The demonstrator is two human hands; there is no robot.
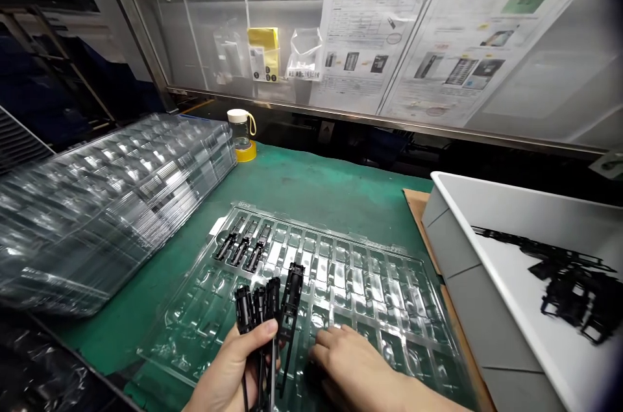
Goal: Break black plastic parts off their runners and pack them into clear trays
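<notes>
My left hand (238,360) is closed round a bunch of long black plastic parts (260,315), with the thumb pressed across them. One black part (293,292) in the bunch slants out to the right of the others. Close beside it is my right hand (348,360), its fingers curled down over the tray; the fingertips are hidden, and what they hold, if anything, cannot be made out. Beneath both hands lies a clear plastic tray (335,311) with rows of pockets. Three black parts (242,248) sit side by side in pockets at its far left.
Stacked clear trays (121,204) stand at left on the green mat (311,178). Behind them is a bottle (240,130) by a roll of yellow tape (246,151). At right, a grey bin (467,295) holding black parts (579,295) rests over cardboard (418,211).
</notes>
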